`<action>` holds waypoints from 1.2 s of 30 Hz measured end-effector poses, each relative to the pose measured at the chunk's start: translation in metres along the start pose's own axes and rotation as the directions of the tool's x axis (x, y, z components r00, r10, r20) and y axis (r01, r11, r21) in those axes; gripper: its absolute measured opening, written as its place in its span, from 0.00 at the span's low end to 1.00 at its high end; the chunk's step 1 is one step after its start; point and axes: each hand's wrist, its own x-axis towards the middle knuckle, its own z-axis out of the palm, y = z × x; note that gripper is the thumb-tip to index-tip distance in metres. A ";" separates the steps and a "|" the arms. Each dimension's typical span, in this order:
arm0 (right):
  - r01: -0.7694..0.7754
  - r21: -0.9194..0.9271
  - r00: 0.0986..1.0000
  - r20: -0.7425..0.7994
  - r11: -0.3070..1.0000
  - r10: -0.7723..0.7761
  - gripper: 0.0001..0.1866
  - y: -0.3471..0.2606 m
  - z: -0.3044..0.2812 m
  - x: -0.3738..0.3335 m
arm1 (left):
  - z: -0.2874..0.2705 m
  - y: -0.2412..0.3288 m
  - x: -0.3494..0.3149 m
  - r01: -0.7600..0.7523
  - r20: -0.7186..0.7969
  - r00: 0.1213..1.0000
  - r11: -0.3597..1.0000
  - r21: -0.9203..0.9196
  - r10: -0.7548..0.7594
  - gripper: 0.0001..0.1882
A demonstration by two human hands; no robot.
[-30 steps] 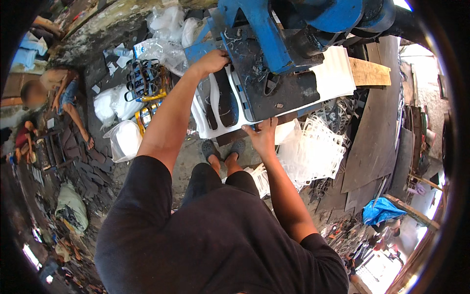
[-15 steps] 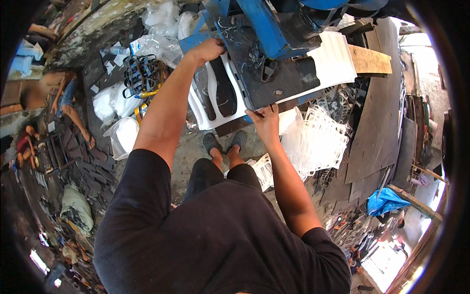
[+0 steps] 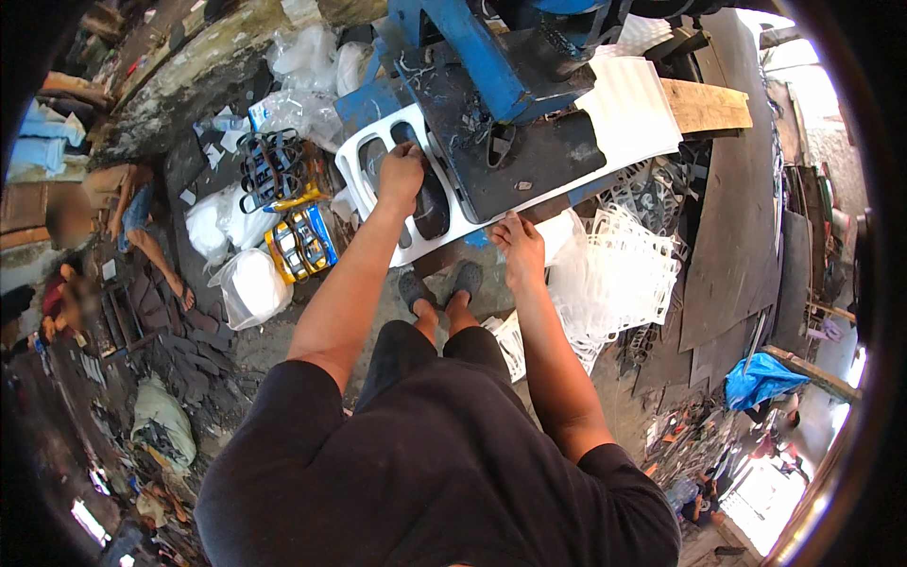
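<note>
White cut-out sheet (image 3: 397, 189) on press bed, L hand (image 3: 402, 175) pressing flat, R hand (image 3: 520, 250) gripping near edge

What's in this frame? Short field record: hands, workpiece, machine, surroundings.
left hand: resting on the white foam sheet, by its sole-shaped cutouts
right hand: gripping the sheet's near edge
machine: blue press over a dark cutting bed, sheet lying under it
offcuts: white cut-out sheets piled to the right
left side: white bags, yellow-blue cutting dies
feet: dark sandals on the floor
</note>
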 end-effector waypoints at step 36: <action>0.153 -0.691 -0.297 0.649 -0.706 -0.700 0.20 -0.556 0.094 -0.160 | 0.252 0.429 -0.237 -0.913 0.291 -0.124 0.006 -0.409 0.949 0.18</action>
